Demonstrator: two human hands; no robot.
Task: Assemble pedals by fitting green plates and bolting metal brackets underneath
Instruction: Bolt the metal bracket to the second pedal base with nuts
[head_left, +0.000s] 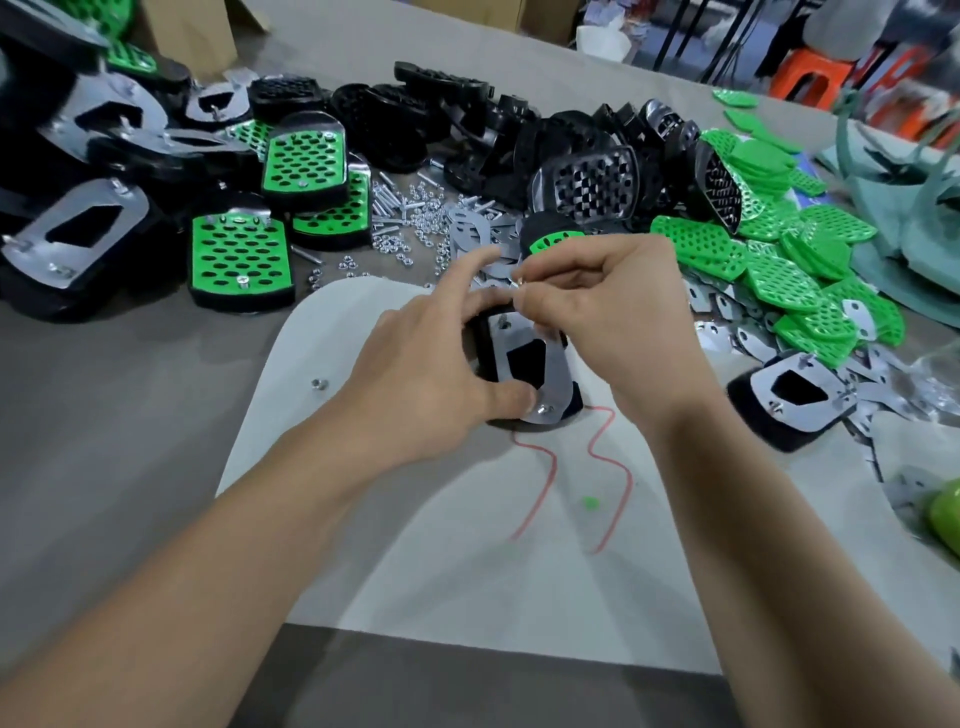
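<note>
A black pedal lies underside up on the white board in the middle, with a metal bracket laid over it and a bolt end showing at its near corner. My left hand grips the pedal from the left, thumb by the near bolt, index finger raised. Over the bracket's far end, my right hand has its fingertips pinched together on something small and metallic that I cannot make out.
Finished pedals lie piled at the left, bare black pedals at the back, green plates at the right. Loose bolts and nuts and spare brackets lie behind the board. Another bracketed pedal lies at the right.
</note>
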